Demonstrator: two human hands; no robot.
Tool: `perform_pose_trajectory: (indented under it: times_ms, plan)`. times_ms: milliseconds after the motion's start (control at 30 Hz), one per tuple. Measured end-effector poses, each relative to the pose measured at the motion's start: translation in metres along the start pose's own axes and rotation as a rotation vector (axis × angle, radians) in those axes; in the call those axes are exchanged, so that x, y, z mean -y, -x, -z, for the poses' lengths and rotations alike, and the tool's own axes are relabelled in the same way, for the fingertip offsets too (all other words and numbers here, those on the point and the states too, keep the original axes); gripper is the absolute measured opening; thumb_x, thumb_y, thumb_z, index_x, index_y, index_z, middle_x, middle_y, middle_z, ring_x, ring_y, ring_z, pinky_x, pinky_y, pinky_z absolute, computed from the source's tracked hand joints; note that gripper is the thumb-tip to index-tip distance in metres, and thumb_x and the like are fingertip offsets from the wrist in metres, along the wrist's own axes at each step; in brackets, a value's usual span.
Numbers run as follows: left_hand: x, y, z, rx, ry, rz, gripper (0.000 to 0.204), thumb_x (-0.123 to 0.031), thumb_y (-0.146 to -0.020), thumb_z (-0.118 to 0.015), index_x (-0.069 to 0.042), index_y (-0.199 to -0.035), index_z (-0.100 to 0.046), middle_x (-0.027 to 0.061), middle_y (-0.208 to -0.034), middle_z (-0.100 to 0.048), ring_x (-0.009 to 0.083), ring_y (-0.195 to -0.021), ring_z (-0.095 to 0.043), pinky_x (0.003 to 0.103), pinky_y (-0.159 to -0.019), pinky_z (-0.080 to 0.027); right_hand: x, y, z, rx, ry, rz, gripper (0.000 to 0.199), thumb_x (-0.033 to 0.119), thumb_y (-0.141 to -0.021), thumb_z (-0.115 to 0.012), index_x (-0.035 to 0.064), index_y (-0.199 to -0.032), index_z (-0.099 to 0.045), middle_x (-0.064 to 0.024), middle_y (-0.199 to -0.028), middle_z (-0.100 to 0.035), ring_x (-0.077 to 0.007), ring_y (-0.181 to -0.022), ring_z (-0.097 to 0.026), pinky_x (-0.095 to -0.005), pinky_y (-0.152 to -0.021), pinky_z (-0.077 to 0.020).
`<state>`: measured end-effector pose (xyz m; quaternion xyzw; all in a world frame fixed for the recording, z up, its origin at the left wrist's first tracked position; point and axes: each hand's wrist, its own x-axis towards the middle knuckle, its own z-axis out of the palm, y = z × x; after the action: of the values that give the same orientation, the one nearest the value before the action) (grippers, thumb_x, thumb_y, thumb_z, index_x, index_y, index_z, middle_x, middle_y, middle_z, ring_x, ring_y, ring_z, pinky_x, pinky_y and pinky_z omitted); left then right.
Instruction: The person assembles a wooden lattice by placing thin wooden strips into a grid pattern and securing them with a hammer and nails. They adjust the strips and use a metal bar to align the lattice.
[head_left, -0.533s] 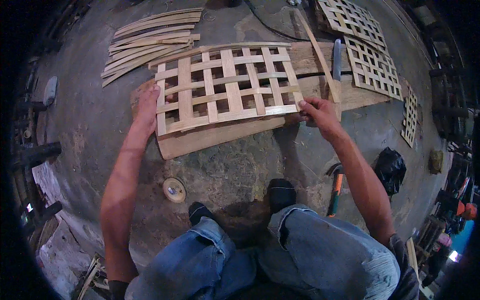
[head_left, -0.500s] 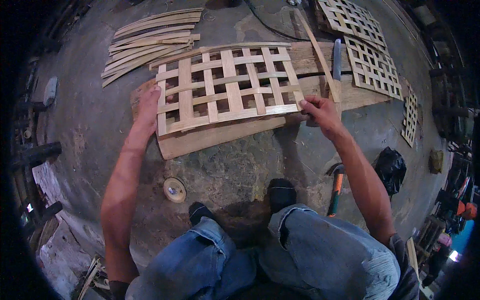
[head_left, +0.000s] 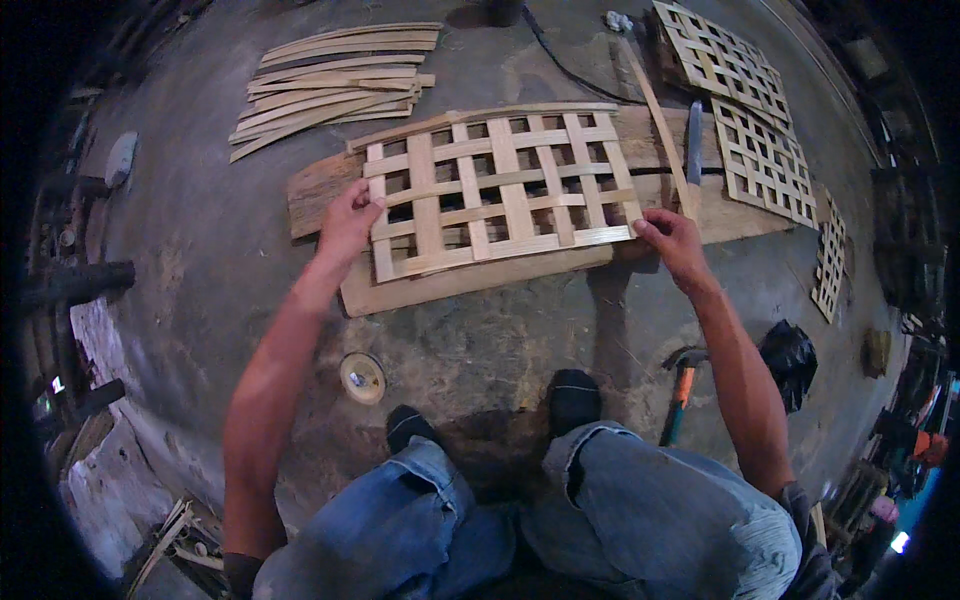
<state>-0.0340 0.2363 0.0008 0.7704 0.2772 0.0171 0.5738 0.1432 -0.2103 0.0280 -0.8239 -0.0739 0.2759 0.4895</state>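
Floor (head_left: 200, 250) of grey concrete, stained and dusty, filling most of the view; dark clutter along the left and right rims, too dim to identify.

Boards: two flat wooden planks (head_left: 470, 280) laid side by side on the floor, serving as a work base.

Woven lattice panel (head_left: 500, 190): one, of pale bamboo strips, lying flat across the planks at centre. Gripped at its left edge by the left hand (head_left: 348, 218), fingers curled over the outer strip. Pinched at its lower right corner by the right hand (head_left: 672, 240), fingertips closed on the strip end.

Finished lattice panels (head_left: 765, 160): three counted at upper right, one partly overlapping another, the third apart near the right rim.

Loose strips (head_left: 330, 85): one fanned pile at upper left, perhaps a dozen; exact count not readable.

Single long strip (head_left: 655, 125) resting diagonally beside the panel, next to a dark blade (head_left: 694, 140).

Hammer (head_left: 682, 385): one, orange-handled, by the right knee.

Round tin (head_left: 362, 377): one, near the left foot.
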Motion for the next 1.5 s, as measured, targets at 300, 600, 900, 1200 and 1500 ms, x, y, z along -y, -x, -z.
perform_pose_trajectory:
  times_ms: [300,600,900,1200,1500]
  plan:
    - [-0.013,0.042,0.035,0.031,-0.557,-0.308,0.040,-0.015,-0.086,-0.063,-0.006,-0.125,-0.061,0.0119,-0.108,-0.066,0.0288,-0.101,-0.062,0.037,-0.092,-0.048,-0.002,0.003,0.007,0.022,0.086,0.078,0.043,0.011,-0.082,-0.075,-0.0030,-0.120,-0.061,-0.0057,-0.095,-0.067,-0.0116,-0.084,-0.062,-0.0266,-0.076,-0.0518]
    - [-0.004,0.086,0.038,0.125,-0.708,-0.552,0.032,-0.009,-0.077,-0.070,-0.007,-0.109,-0.065,0.0115,-0.105,-0.060,0.0324,-0.098,-0.057,0.041,-0.088,-0.046,-0.002,-0.005,0.013,0.090,0.048,0.096,0.041,0.005,-0.080,-0.075,-0.0048,-0.117,-0.060,-0.0103,-0.094,-0.069,-0.0146,-0.084,-0.066,-0.0275,-0.072,-0.0551]
    - [-0.004,0.099,0.023,0.051,-0.589,-0.622,0.031,-0.006,-0.077,-0.071,-0.005,-0.107,-0.065,0.0120,-0.102,-0.060,0.0310,-0.095,-0.057,0.040,-0.085,-0.047,-0.003,-0.005,0.011,0.095,0.207,0.048,0.044,0.004,-0.081,-0.075,-0.0046,-0.120,-0.058,-0.0079,-0.098,-0.067,-0.0130,-0.087,-0.064,-0.0265,-0.079,-0.0530]
    - [-0.001,0.098,0.027,0.106,-0.591,-0.572,0.030,-0.006,-0.078,-0.071,-0.006,-0.108,-0.065,0.0121,-0.106,-0.060,0.0318,-0.100,-0.057,0.040,-0.089,-0.047,-0.006,-0.008,0.010,0.074,0.208,0.079,0.048,0.006,-0.078,-0.077,-0.0052,-0.121,-0.058,-0.0109,-0.101,-0.069,-0.0151,-0.087,-0.066,-0.0290,-0.079,-0.0553]
    - [0.008,0.100,0.018,0.021,-0.631,-0.461,0.033,-0.006,-0.072,-0.075,-0.006,-0.105,-0.067,0.0124,-0.108,-0.061,0.0308,-0.104,-0.057,0.041,-0.094,-0.046,0.005,-0.013,0.035,0.085,0.597,0.264,0.040,0.003,-0.071,-0.077,0.0001,-0.110,-0.065,-0.0072,-0.089,-0.066,-0.0152,-0.079,-0.065,-0.0304,-0.071,-0.0546]
